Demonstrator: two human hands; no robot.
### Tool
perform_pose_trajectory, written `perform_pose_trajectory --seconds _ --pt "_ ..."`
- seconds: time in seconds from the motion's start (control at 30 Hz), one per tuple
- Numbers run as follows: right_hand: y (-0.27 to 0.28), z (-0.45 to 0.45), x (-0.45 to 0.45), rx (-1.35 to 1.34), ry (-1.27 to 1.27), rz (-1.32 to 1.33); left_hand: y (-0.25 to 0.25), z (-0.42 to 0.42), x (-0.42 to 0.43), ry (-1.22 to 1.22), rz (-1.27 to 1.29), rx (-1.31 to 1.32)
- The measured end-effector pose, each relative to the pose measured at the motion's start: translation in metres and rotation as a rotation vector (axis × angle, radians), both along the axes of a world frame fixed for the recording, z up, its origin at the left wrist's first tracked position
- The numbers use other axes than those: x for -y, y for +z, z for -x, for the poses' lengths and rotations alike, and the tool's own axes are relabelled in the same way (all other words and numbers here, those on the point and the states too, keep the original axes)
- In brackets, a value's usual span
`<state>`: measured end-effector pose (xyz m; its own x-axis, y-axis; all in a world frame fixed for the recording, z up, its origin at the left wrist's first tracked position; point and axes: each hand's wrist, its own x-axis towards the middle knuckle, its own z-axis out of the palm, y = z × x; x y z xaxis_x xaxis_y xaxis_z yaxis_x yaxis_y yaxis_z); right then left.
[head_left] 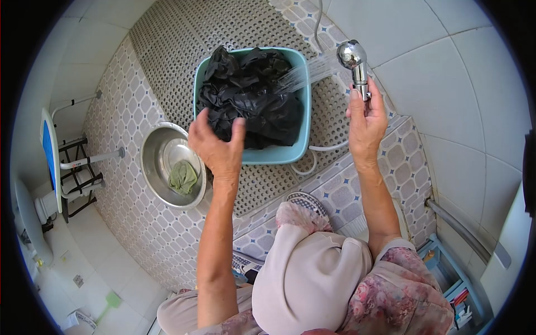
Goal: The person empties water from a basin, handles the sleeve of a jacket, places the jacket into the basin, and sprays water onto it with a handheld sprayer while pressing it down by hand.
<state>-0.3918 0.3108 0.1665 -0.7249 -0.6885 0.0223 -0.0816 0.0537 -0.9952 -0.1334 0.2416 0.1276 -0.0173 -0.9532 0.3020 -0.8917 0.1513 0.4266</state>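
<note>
Dark wet clothes (248, 103) fill a teal plastic basin (307, 111) on the perforated mat. My right hand (368, 125) grips a chrome shower head (353, 58) by its handle, to the right of the basin. Water (312, 72) sprays from it leftward onto the clothes. Over the basin's lower left edge, my left hand (218, 142) has thumb and fingers spread; it is close to the clothes, though I cannot tell whether it touches them. A steel bowl (153, 170) with a crumpled green cloth (183, 177) inside stands just left of that hand.
A grey perforated mat (167, 61) covers the floor under the basin. A white hose (329, 147) curls beside it. At left stands a metal-legged seat (50, 159). A metal rail (460, 229) and a blue rack (455, 273) are at lower right.
</note>
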Motion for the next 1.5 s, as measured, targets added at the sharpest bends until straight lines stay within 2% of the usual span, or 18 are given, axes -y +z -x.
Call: perform_pose_trajectory --seconds 0.07,0.17,0.3,0.33,0.43,0.57,0.6,0.7,0.77,0.87,1.17,1.2,1.23,1.27,1.33,1.37,1.43,1.5 --pt "0.0 -0.003 0.001 0.014 0.006 0.009 0.027 0.014 0.006 -0.335 -0.014 0.136" --pt "0.0 -0.008 0.004 0.04 0.017 0.023 0.002 0.017 0.015 -0.307 -0.192 0.41" --pt "0.001 -0.01 0.004 0.043 0.028 0.023 -0.013 0.013 0.042 -0.241 -0.465 0.453" --pt "0.003 -0.01 0.004 0.041 0.03 0.017 -0.016 0.009 0.048 -0.267 -0.359 0.425" --pt "0.004 -0.01 0.002 0.049 0.026 0.023 -0.017 0.001 0.061 -0.198 -0.46 0.131" --pt "0.006 -0.002 -0.003 0.061 0.02 0.033 -0.019 -0.023 0.065 -0.122 -0.505 -0.103" --pt "0.007 -0.001 -0.004 0.053 0.017 0.031 -0.029 -0.038 0.068 -0.121 -0.546 -0.27" --pt "0.008 0.005 -0.006 0.035 0.0 0.027 0.016 -0.039 0.058 0.048 -0.685 -0.726" --pt "0.008 0.007 -0.007 0.034 -0.009 0.041 0.047 -0.043 0.052 0.101 -0.681 -0.902" --pt "0.011 0.008 -0.006 0.069 -0.031 0.068 0.08 -0.065 0.052 0.095 -0.644 -1.001" --pt "0.019 0.003 -0.004 0.099 0.032 0.144 0.221 -0.071 0.022 0.33 -0.4 -1.267" --pt "0.019 0.002 -0.004 0.1 0.036 0.145 0.239 -0.058 0.016 0.407 -0.263 -1.279" --pt "0.019 0.002 -0.004 0.102 0.039 0.145 0.249 -0.054 0.017 0.416 -0.112 -1.173" --pt "0.019 0.002 -0.004 0.104 0.044 0.147 0.253 -0.037 0.006 0.406 0.076 -0.903" --pt "0.021 0.002 -0.004 0.106 0.058 0.174 0.26 -0.017 -0.007 0.168 0.368 -0.342" --pt "0.022 0.001 -0.003 0.107 0.065 0.187 0.264 -0.032 -0.013 -0.051 0.467 -0.053" --pt "0.025 0.0 -0.002 0.112 0.058 0.189 0.268 -0.035 -0.014 -0.245 0.548 0.299" --pt "0.025 -0.001 -0.002 0.124 0.052 0.188 0.266 -0.029 -0.011 -0.198 0.55 0.366"
